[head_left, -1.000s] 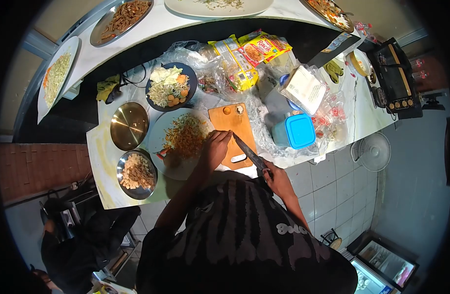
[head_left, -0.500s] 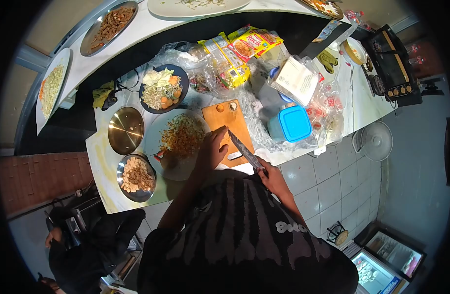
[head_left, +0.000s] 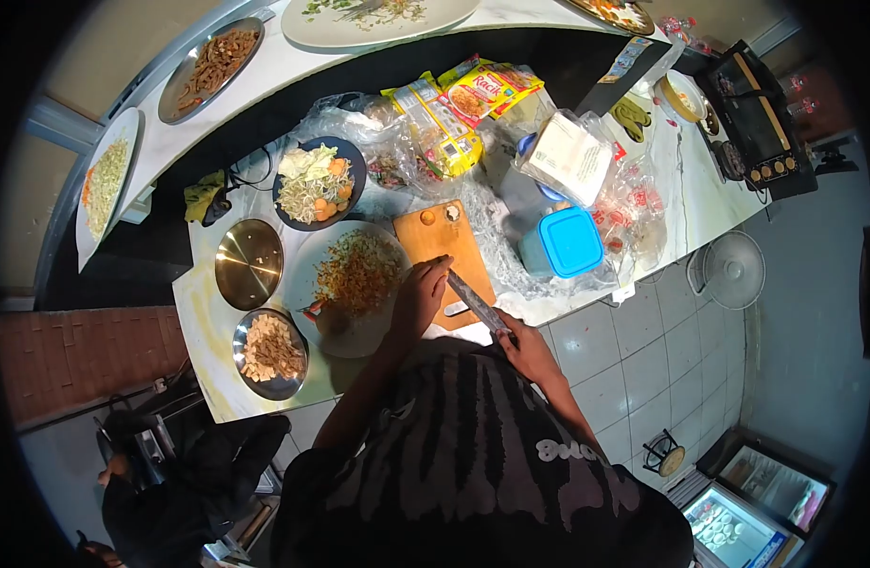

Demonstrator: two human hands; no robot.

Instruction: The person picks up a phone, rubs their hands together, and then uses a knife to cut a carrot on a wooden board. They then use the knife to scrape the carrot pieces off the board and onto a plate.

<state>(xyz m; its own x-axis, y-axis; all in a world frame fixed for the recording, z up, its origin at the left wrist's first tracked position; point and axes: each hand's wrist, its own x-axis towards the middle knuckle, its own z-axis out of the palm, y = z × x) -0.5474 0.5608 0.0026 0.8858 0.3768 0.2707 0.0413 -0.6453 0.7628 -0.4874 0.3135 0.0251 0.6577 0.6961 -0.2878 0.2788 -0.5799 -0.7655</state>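
My right hand (head_left: 527,346) is closed round the handle of a knife (head_left: 476,299). Its long blade slants up and left over a wooden cutting board (head_left: 459,237), the tip close to the fingers of my left hand (head_left: 421,295). Those fingers are bunched together on the board's left part; whatever they pinch is hidden. Two small round items, one brownish (head_left: 427,218) and one pale (head_left: 452,213), lie at the board's far end. Left of the board, a large white plate (head_left: 307,260) bears a heap of chopped orange-brown food (head_left: 359,275), partly behind my left forearm.
Around the plate stand a dark plate of vegetables and sprouts (head_left: 314,182), a bare metal plate (head_left: 248,265) and a bowl of cut pieces (head_left: 272,348). Plastic bags, yellow packets (head_left: 480,93) and a blue-lidded container (head_left: 569,241) lie beyond and right. Another person (head_left: 189,483) is at lower left.
The whole view has shifted slightly. My left hand's fingers have drawn closer together beside the blade tip. My right hand still grips the knife at nearly the same angle.
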